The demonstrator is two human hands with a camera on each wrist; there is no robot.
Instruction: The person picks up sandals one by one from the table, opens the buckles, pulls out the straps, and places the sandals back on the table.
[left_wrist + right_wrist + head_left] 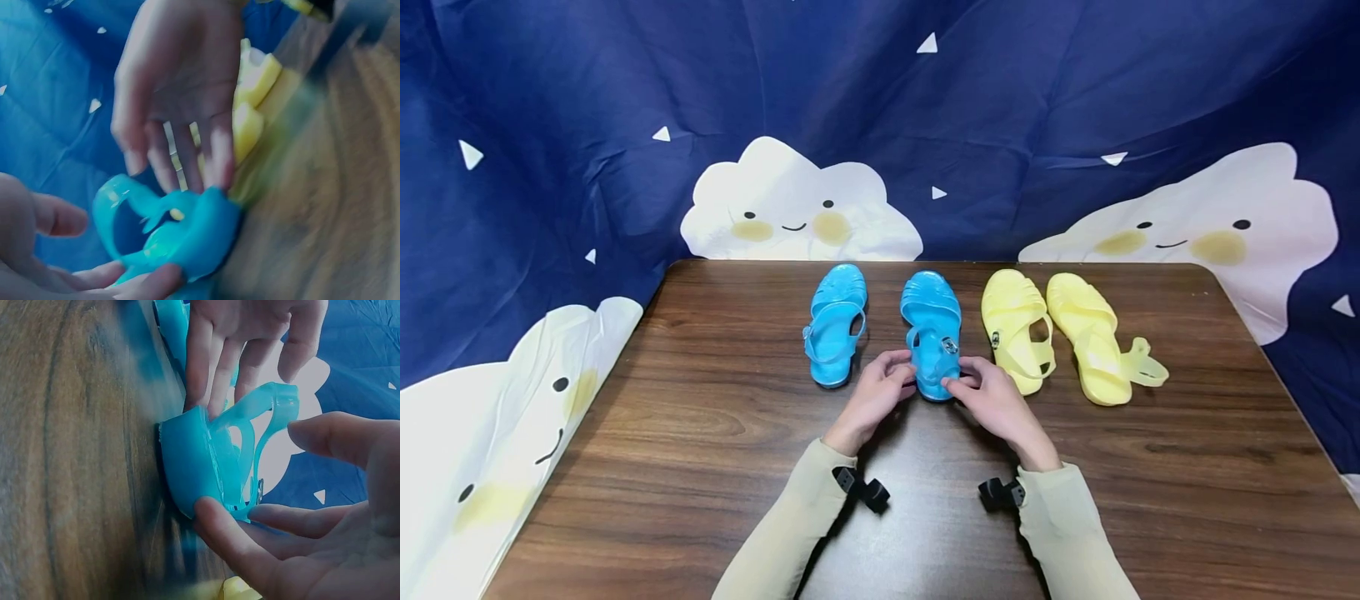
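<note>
A blue jelly sandal lies on the table, toe pointing away, its strap folded over the insole with a small buckle at the right. My left hand touches its left side near the heel with extended fingers, thumb apart in the left wrist view. On the opposite side my right hand rests its fingers against the heel. Its thumb is by the raised strap; whether it touches, I cannot tell. Another blue sandal lies to the left, its strap looped across.
Right of the hands lie two yellow sandals, the nearer one close to my right hand. The farther one's strap spreads out sideways. A dark blue cloth with clouds hangs behind the brown wooden table.
</note>
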